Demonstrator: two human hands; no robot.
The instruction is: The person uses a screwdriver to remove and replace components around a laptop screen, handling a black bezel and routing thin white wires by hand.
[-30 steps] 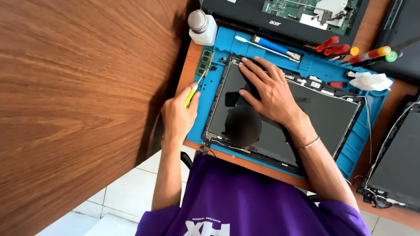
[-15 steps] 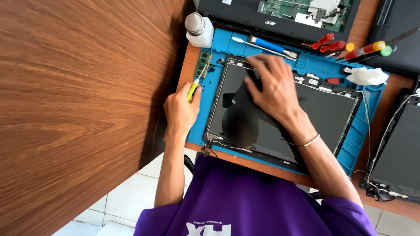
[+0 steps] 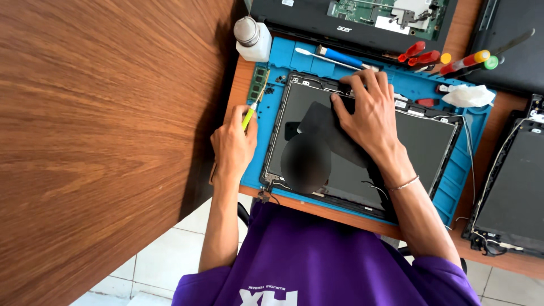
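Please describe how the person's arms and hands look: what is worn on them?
Both arms are bare below short purple sleeves. The left hand wears no glove or jewellery. The right hand is also ungloved; a thin metal bracelet circles that wrist. No rings show on the fingers.

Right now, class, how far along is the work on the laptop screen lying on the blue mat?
Done: the screen panel lies flat on the blue mat, cables exposed along its edge; loose screws sit on the mat. In hand: the right hand presses on the panel's top edge, while the left hand holds a yellow-handled screwdriver. Left: the opened laptop base lies separate.
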